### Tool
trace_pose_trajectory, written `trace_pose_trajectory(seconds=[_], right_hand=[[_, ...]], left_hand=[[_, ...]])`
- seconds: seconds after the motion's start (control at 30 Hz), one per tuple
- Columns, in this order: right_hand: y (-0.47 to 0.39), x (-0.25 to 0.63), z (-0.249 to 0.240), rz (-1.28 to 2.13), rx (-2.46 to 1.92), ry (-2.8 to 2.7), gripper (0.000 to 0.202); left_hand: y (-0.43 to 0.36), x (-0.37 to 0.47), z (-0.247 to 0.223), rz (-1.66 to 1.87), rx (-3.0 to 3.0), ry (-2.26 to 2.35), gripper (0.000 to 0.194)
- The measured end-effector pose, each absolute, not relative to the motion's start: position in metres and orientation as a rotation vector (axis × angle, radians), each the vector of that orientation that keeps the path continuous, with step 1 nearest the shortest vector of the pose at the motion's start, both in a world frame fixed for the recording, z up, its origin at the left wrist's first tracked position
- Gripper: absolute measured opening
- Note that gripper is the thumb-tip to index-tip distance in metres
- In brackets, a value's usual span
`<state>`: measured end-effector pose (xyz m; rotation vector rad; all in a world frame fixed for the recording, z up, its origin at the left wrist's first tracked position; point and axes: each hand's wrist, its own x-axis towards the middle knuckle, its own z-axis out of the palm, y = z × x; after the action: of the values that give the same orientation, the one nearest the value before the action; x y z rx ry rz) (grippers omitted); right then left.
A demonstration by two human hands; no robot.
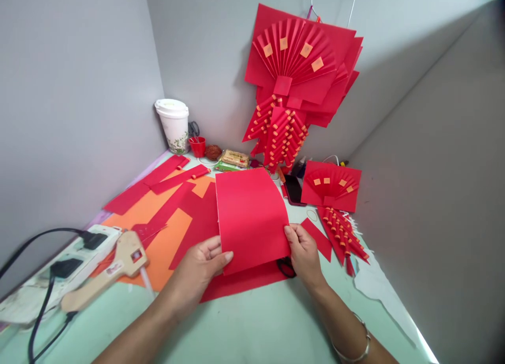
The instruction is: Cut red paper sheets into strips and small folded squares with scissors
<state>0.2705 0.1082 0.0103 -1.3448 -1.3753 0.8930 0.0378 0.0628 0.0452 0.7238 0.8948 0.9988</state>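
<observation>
A rectangular sheet of red paper (252, 216) is held up over the table, bowing slightly along its right side. My left hand (209, 261) pinches its lower left edge, thumb on the front face. At the lower right corner, my right hand (302, 245) grips it between thumb and fingers. Beneath it lies a larger piece of red paper (240, 285), partly covered. The black handle of what looks like scissors (286, 268) shows beside my right hand; the rest is hidden under the sheet.
A glue gun (126, 253) and a power strip (79, 253) with cords lie at left. Orange paper (173, 238) and red strips spread behind them. A phone (294, 189), a lidded cup (173, 124) and red paper fan decorations (300, 59) are toward the back.
</observation>
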Motion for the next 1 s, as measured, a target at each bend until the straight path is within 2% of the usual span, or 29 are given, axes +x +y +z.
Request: trace_pose_trajectory(seconds=[0.27, 0.57, 0.7, 0.77, 0.9, 1.0], right_hand=[[0.107, 0.270, 0.012, 0.723, -1.356, -1.439, 0.033], [0.090, 0.285, 0.027, 0.127, -1.150, -1.593, 0.010], [0.078, 0.281, 0.029, -0.213, -0.918, -1.937, 0.030], [0.073, 0.274, 0.026, -0.321, -0.788, -2.140, 0.034], [0.065, 0.258, 0.022, -0.203, -0.653, -2.371, 0.038], [0.065, 0.249, 0.022, -0.031, -0.661, -2.364, 0.027]], left_hand=[[0.058, 0.034, 0.040, 0.992, 0.767, 0.892, 0.046], [0.059, 0.030, 0.040, 1.034, 0.765, 1.113, 0.052], [0.051, 0.032, 0.039, 1.048, 0.802, 0.936, 0.074], [0.047, 0.035, 0.040, 1.019, 0.790, 0.766, 0.077], [0.048, 0.039, 0.047, 1.097, 0.535, 0.769, 0.051], [0.056, 0.040, 0.053, 1.250, 0.322, 0.964, 0.059]])
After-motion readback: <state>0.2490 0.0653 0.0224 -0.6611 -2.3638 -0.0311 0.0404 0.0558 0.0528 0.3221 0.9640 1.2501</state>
